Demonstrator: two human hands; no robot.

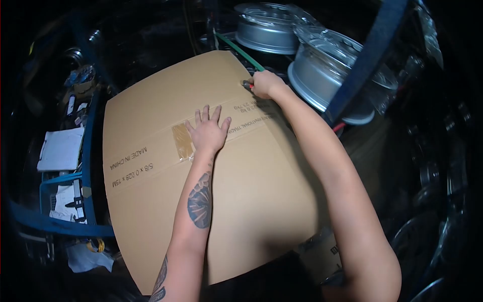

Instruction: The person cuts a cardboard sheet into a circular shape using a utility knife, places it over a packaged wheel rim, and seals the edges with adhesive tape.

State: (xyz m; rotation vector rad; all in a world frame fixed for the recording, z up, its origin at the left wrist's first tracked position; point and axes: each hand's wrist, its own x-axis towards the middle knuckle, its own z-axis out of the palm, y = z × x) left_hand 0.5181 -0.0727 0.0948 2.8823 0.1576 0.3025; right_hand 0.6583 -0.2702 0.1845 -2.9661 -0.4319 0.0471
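Note:
A large flat sheet of brown cardboard (241, 186) with printed text fills the middle of the view. My left hand (209, 132) lies on it with fingers spread, beside a strip of clear brown tape (182, 141). At the sheet's upper right edge, my right hand (266, 84) is closed around a small tool (248, 85) with black and red parts. The tool's tip meets the cardboard near that edge; its exact shape is too small to tell.
Silver wheel rims (266, 30), partly wrapped in plastic, sit at the upper right behind a blue post (370, 55). A blue frame (88, 166) with papers (61, 148) and a caliper (78, 196) stands at the left. A green strip (241, 52) lies beyond the cardboard.

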